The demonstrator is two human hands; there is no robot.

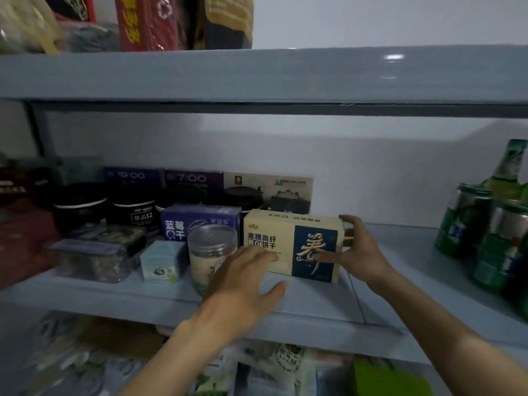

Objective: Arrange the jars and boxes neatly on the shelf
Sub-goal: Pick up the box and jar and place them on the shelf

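Cream-and-blue box (291, 247) stands mid-shelf (314, 304), long axis running left–right. Right hand (354, 250) clasps its right end, thumb on the front; left hand (243, 281), fingers spread, touches its near-left face beside the clear jar (213, 252).

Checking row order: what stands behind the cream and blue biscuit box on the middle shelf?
Behind the cream and blue biscuit box, against the wall, a beige box picturing cookware shows above it, with a dark jar lid at its left. Their lower parts are covered.

Matt cardboard box (291, 247), clear plastic jar (211, 252), glossy grey shelf (314, 304).
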